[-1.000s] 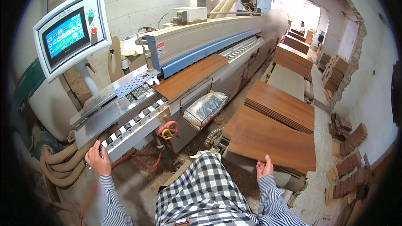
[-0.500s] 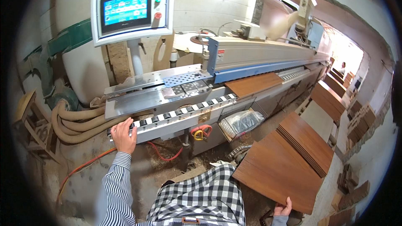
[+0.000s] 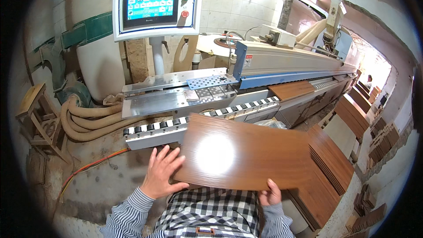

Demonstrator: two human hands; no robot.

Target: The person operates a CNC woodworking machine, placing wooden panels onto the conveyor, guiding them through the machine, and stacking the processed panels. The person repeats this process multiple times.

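A brown wood-grain board point(image 3: 264, 154) is held up in front of my checked apron, bright glare on its left half. My right hand point(image 3: 269, 194) grips its near edge toward the right, thumb on the top face and fingers hidden below. My left hand point(image 3: 162, 174) is open, fingers spread, at the board's left end; whether it touches the edge I cannot tell. Just beyond the board runs a rail of black and white rollers point(image 3: 161, 126) along a long machine point(image 3: 293, 61), partly covered by the board. Another brown board point(image 3: 291, 90) lies farther along that machine.
A stack of brown boards point(image 3: 328, 163) stands at my right, more stacks point(image 3: 352, 110) behind it. A control panel point(image 3: 155, 8) with a lit screen rises at the far left. Ribbed hoses point(image 3: 88, 123), a wooden stool point(image 3: 37, 114) and an orange cable point(image 3: 92, 165) are on the left.
My right hand has lifted a board off the stack and brought it left in front of me. My left hand has left the roller rail and moved toward the board's left end.
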